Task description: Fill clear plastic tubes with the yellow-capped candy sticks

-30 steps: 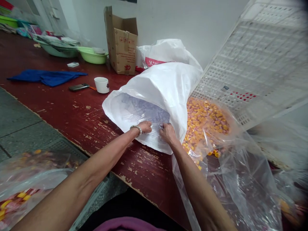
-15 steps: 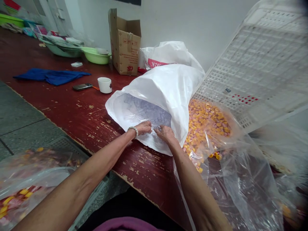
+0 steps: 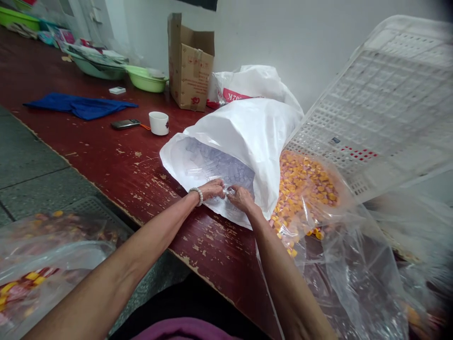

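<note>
A white woven sack (image 3: 244, 120) lies on its side with its mouth facing me. Inside it is a pile of clear plastic tubes (image 3: 226, 165). Both hands are at the lower lip of the mouth, nearly meeting. My left hand (image 3: 211, 190), with a beaded bracelet at the wrist, has its fingers bent together at the end of a clear tube. My right hand (image 3: 241, 197) is closed round clear tubes, whose shiny ends (image 3: 230, 191) show between the two hands. How many it holds is hidden by the fingers.
Right of the sack, a clear bag holds orange-and-pink caps (image 3: 307, 182), with a white plastic crate (image 3: 382, 94) leaning above it. A white cup (image 3: 159, 123), phone (image 3: 125, 123), blue cloth (image 3: 81, 105) and cardboard box (image 3: 193, 71) stand or lie on the red table (image 3: 141, 170). More bagged caps (image 3: 28, 288) sit lower left.
Both hands stay at the sack's lip; the right fingers have drawn slightly back and shiny tube ends now show between the hands. The whole view has shifted a little.
</note>
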`<state>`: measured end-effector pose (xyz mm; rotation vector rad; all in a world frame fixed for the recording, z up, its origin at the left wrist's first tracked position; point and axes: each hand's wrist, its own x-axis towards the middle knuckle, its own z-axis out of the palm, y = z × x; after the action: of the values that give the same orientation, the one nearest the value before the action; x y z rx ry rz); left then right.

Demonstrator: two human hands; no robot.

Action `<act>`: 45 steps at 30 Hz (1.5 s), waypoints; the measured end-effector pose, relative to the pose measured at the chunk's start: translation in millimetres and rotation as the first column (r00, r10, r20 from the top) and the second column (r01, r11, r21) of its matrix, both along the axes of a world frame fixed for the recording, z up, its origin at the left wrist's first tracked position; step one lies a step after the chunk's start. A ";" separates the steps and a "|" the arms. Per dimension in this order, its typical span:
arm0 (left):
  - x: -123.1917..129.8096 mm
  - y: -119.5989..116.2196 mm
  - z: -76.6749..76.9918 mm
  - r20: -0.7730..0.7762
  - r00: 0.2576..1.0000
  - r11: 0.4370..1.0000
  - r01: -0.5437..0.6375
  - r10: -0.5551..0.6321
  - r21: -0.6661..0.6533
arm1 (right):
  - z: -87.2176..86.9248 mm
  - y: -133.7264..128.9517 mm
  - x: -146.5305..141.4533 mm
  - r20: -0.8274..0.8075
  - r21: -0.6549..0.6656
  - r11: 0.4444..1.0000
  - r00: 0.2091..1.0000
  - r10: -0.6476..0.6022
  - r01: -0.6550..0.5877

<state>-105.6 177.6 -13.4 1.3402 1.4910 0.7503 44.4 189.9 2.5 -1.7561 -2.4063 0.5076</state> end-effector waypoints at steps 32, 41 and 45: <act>-4.0 -42.8 -24.5 0.785 0.614 0.989 -0.145 0.080 0.014 | -26.4 -53.5 -6.3 -0.457 0.471 0.882 0.859 0.230 0.014; -22.2 -40.6 -21.9 0.863 0.505 0.990 0.120 0.001 -0.071 | -21.8 -56.1 -3.2 -0.368 0.467 0.863 0.845 0.388 -0.194; -16.9 -43.4 -22.9 0.877 0.481 0.996 0.086 -0.016 -0.029 | -19.1 -52.8 -0.8 -0.349 0.500 0.838 0.835 0.426 -0.219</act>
<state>-122.5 134.1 -36.3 0.6932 0.6023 1.1103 43.6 137.1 -16.7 -0.9115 -2.2496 0.3126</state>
